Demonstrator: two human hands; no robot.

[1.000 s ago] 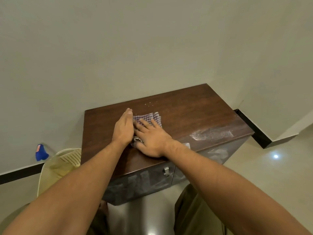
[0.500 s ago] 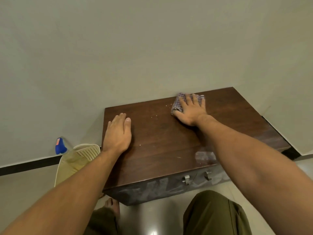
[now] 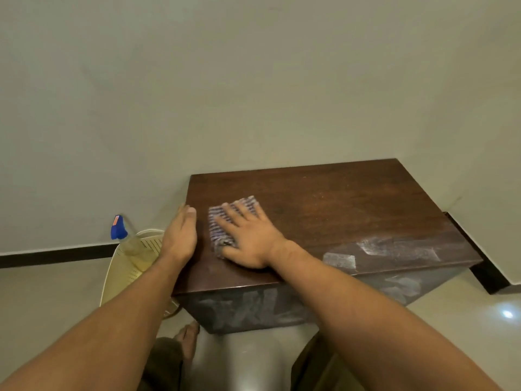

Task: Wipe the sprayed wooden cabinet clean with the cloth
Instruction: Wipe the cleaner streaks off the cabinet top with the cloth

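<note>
A dark brown wooden cabinet (image 3: 338, 210) stands against the wall. A checked purple-and-white cloth (image 3: 218, 230) lies on the left part of its top. My right hand (image 3: 251, 235) presses flat on the cloth with fingers spread and straight. My left hand (image 3: 180, 235) rests flat on the cabinet's left edge, just left of the cloth, fingers straight and together. Whitish smears (image 3: 394, 249) show along the top's front right edge and on the front face (image 3: 253, 309).
A spray bottle with a blue nozzle (image 3: 118, 228) stands on the floor by the wall, left of the cabinet. A cream perforated plastic basket (image 3: 127, 269) sits beside it. My bare foot (image 3: 187, 340) is on the glossy floor below the cabinet's front.
My right hand has slid the cloth from the back middle of the top to the left, close to my left hand. The left hand stayed on the left edge.
</note>
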